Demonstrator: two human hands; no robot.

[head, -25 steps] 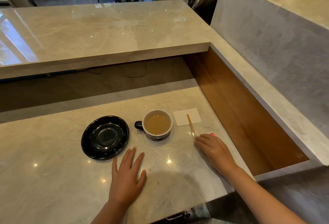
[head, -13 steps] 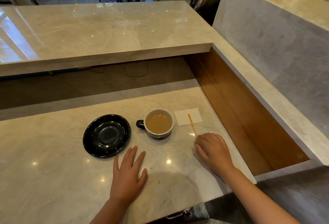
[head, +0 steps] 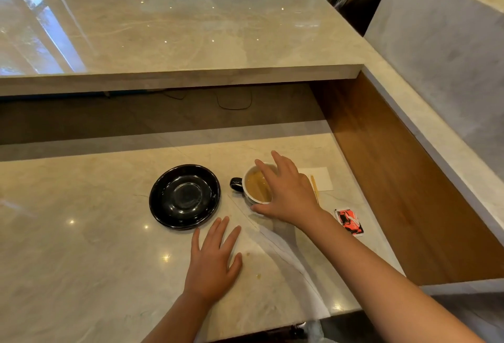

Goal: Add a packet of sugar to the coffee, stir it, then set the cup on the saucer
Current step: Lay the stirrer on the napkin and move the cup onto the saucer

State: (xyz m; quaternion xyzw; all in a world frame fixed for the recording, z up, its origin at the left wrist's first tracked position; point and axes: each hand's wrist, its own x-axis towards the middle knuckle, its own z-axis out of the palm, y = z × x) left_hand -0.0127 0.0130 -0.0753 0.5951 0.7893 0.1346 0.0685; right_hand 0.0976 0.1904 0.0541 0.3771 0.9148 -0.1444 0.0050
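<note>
A dark cup [head: 236,183] with a white inside holds light brown coffee [head: 255,187] and stands on the marble counter. My right hand [head: 286,192] is spread over the cup's right side, fingers apart, thumb by its near rim; a firm grip does not show. The black saucer [head: 185,197] sits just left of the cup, with nothing on it. A red and white sugar packet [head: 349,222] lies flat to the right of my wrist. A wooden stir stick [head: 314,187] rests beside a white napkin [head: 320,177]. My left hand [head: 214,260] lies flat on the counter, holding nothing.
A raised marble bar top [head: 174,39] runs across the back above a dark recess. A wooden side panel [head: 387,168] and a marble wall [head: 441,42] close off the right. The counter's front edge is near my forearms.
My right hand left the spot by the stick, uncovering the sugar packet, and moved up and left over the cup. My left hand stayed flat.
</note>
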